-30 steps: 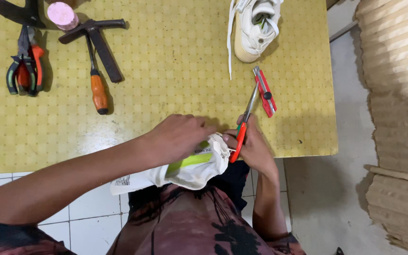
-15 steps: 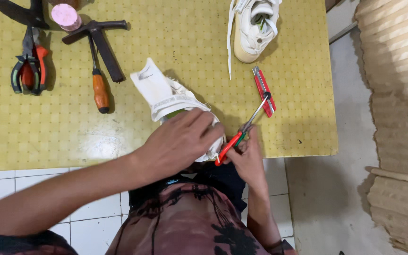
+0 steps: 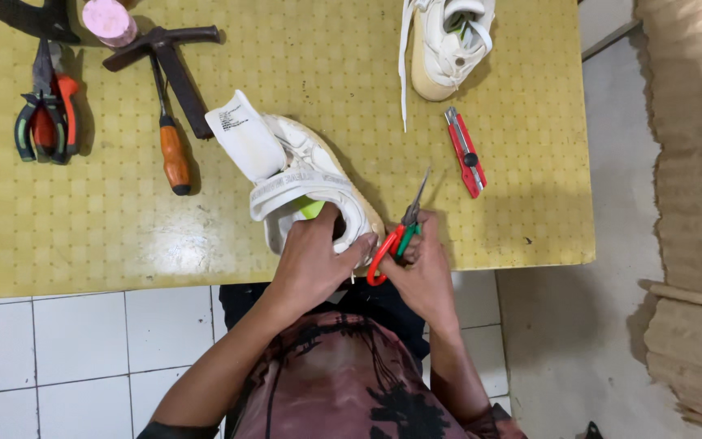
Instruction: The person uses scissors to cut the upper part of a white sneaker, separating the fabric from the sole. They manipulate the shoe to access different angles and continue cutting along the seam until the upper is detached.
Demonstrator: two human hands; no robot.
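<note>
The left hand [image 3: 314,256] grips the white sneaker [image 3: 310,183] at the near edge of the yellow table [image 3: 123,219], and the right hand [image 3: 424,272] clutches red scissors [image 3: 396,236] whose sharp tips could slip and poke the shoe or fingers.

Shoe [image 3: 310,183]: white, smooth leather-like upper, matt.
Scissors [image 3: 400,232]: glossy red-and-green plastic handles, bare metal blades.
Table [image 3: 107,228]: yellow dotted covering, slight sheen.
Screwdriver [image 3: 174,150], left of the shoe: glossy orange handle, dark metal shaft.
Knife [image 3: 465,150], right of the shoe: red plastic body.
</note>
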